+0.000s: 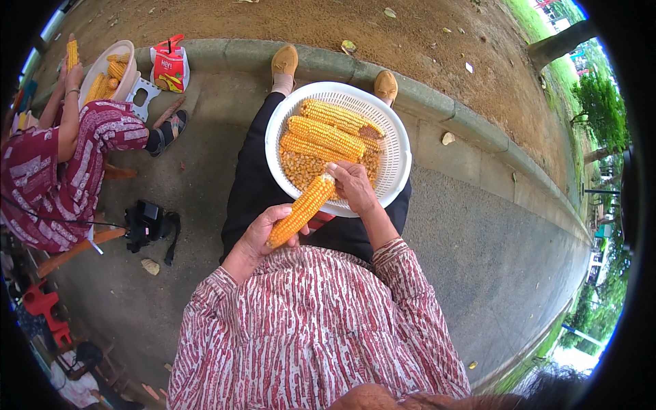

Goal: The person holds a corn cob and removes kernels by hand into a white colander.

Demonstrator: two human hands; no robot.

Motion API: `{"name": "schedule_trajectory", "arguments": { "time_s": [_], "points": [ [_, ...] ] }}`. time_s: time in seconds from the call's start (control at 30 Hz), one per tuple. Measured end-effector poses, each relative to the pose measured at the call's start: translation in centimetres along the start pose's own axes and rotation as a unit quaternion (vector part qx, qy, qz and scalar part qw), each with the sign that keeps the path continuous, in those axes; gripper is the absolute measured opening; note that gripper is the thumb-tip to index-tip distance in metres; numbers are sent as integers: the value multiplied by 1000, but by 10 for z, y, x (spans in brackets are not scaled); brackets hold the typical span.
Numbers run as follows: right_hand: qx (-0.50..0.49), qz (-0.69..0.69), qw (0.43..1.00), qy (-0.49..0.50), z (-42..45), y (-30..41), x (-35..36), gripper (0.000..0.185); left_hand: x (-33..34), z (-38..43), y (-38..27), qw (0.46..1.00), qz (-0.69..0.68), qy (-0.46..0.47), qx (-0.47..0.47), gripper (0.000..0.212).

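Observation:
My left hand [266,230] is closed around the lower end of a yellow corn cob [303,210], held slantwise over my lap. At the cob's upper, pale end, my right hand [352,185] grips it between thumb and fingers. A white slotted plastic basket [401,159] rests on my thighs, just beyond the hands. Inside it, several whole ears of corn [325,136] lie side by side on a layer of loose kernels [302,169]. The right hand is above the basket's near part and hides some kernels.
At the left, a seated person [72,148] holds a corn cob beside a pale basin [132,66] of corn. A red and white bag [169,66] stands near the stone curb [246,55]. Black camera-like equipment [148,220] lies on the pavement, left of my legs.

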State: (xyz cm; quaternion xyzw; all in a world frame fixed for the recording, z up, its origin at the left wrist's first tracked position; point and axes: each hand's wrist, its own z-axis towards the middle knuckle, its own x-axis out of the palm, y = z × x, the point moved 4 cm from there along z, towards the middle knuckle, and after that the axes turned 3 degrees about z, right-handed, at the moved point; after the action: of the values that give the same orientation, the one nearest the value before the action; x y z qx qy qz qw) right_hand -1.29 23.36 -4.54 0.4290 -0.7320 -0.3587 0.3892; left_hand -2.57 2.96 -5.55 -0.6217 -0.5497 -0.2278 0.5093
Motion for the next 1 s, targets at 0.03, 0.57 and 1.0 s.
{"name": "schedule_trajectory", "arguments": {
  "time_s": [0.03,0.57,1.0],
  "points": [
    [0,1,1000,0,-1,-2,-1,30,1,0,0,1000,-8,1,5,41],
    [43,159,986,18,-1,-16,-6,36,12,0,-8,992,118,4,33,42],
    [-11,100,987,121,-16,1,6,38,10,-3,-5,955,221,-174,91,31]
  ]
}}
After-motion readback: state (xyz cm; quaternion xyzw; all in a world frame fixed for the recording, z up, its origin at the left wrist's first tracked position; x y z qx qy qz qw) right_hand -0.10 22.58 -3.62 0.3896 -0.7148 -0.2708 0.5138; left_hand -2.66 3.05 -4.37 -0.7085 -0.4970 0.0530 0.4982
